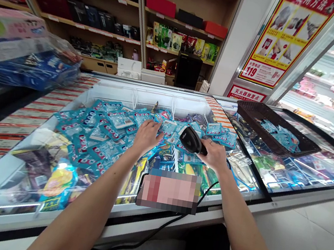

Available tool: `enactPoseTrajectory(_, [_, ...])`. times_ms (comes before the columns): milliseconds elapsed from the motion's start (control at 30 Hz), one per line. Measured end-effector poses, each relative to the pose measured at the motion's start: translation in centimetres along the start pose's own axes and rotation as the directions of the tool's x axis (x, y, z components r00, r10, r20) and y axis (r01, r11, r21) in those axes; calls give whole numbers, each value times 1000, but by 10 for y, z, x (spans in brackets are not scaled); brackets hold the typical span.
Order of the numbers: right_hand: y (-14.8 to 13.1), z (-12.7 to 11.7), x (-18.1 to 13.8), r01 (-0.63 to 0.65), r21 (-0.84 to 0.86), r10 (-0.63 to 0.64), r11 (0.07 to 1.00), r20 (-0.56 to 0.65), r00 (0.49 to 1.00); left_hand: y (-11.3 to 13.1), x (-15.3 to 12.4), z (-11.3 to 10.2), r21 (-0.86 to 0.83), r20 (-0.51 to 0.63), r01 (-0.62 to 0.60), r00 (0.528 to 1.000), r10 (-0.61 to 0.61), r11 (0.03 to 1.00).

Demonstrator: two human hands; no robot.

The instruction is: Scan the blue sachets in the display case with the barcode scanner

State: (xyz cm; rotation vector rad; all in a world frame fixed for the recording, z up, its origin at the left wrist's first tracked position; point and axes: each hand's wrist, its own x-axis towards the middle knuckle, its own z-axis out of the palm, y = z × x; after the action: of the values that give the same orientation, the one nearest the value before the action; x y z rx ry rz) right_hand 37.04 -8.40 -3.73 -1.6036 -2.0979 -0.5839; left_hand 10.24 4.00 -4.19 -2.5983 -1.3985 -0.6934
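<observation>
A black barcode scanner [190, 140] is in my right hand [215, 154], its fingers wrapped round the handle and its head pointing left over the blue packets. My left hand [148, 136] lies palm down with its fingers spread at the edge of the pile of small blue packets [101, 130]. Its fingertips touch packets near the scanner; I cannot see under the palm. One packet with a white label [169, 128] lies between my two hands. More blue packets [221, 134] lie to the right of the scanner, on the glass freezer top [30, 157].
A phone with a blurred screen [169, 192] lies at the near edge, beside the scanner's black cable [166, 222]. A dark basket [297, 153] at right holds some blue packets. Plastic-wrapped boxes [21, 52] stand at left. Stocked shelves [90, 29] are behind.
</observation>
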Motion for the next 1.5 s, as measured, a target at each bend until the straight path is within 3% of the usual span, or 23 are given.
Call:
enactPoseTrajectory(133, [0,0,0,-9,11,9,1000,23,1000,4,-1,2,-15,-95,65,993,-66,998])
enactPoseTrajectory(267, [0,1,0,-8,3,8,1000,30,1000,5,-3,4,-30,-74,69,995,-71,997])
enactPoseTrajectory(467, [-1,0,0,14,0,-14,1000,10,1000,-2,2,-1,-206,-57,152,984,-166,967])
enactPoseTrajectory(700, [-1,-1,0,27,15,-26,1000,-31,999,-6,3,-9,-439,-77,275,937,-341,855])
enactPoseTrajectory(1500, [-5,-6,2,61,23,-60,998,-27,998,2,2,-14,-433,-74,271,940,-334,860])
